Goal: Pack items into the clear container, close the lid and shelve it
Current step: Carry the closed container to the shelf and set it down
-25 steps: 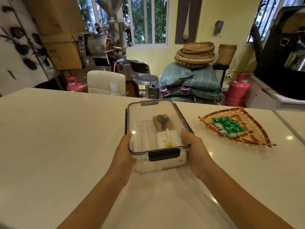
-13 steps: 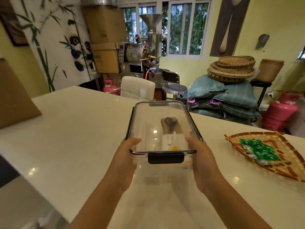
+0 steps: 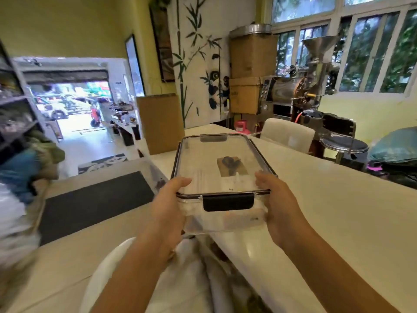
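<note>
A person carries a clear container (image 3: 222,177) with both hands, held in the air in front of the body and just off the near edge of a pale counter (image 3: 338,199). The left hand (image 3: 168,205) clasps the container's left side near its front corner, thumb laid over the rim of the lid (image 3: 203,159), the other fingers hidden beneath. The right hand (image 3: 278,199) grips the opposite side in the same way, thumb on top. The lid sits closed, its black front latch (image 3: 228,201) folded down between the two hands and facing the camera. Through the clear top, a small brown card with a dark object (image 3: 230,166) lies toward the right of the interior; paler contents beside it are too blurred to tell. Behind the counter stand stacked cardboard boxes (image 3: 250,73) and a metal roasting machine (image 3: 302,86) by the windows. A dark mat (image 3: 94,199) lies on a lower surface to the left.
</note>
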